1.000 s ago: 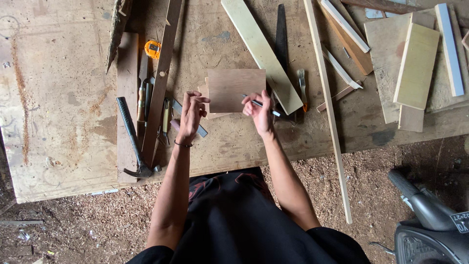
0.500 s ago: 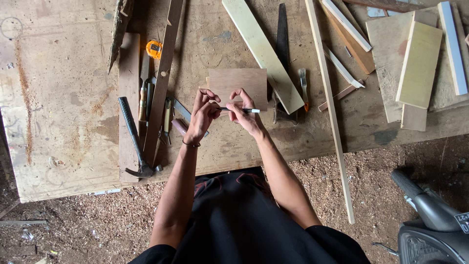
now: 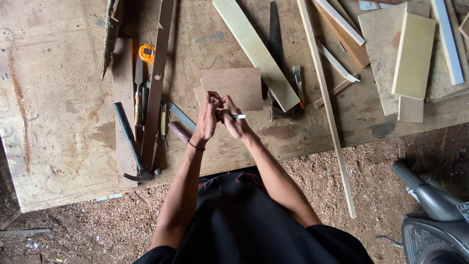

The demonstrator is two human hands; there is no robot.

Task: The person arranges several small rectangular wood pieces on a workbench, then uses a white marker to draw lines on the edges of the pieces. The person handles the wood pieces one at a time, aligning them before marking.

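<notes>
My left hand (image 3: 209, 115) and my right hand (image 3: 233, 120) meet above the workbench, fingers pinched together. A thin pen-like tool (image 3: 238, 116) with a pale tip sticks out to the right from my right hand; my left fingertips touch its other end. Just beyond my hands lies a small rectangular brown wood panel (image 3: 235, 88) flat on the plywood workbench (image 3: 58, 98). The part of the tool between my fingers is hidden.
A black-handled claw hammer (image 3: 131, 144), a chisel and pliers lie left of my hands beside a dark wood strip. An orange tape measure (image 3: 146, 53), a pale plank (image 3: 256, 51), a handsaw, a small brush (image 3: 298, 84), a long thin batten (image 3: 325, 105) and stacked boards surround. A scooter (image 3: 432, 215) stands at the lower right.
My hands left the brown panel, came together and drew closer to my body. The pen-like tool went from resting near the panel to being pinched between both hands.
</notes>
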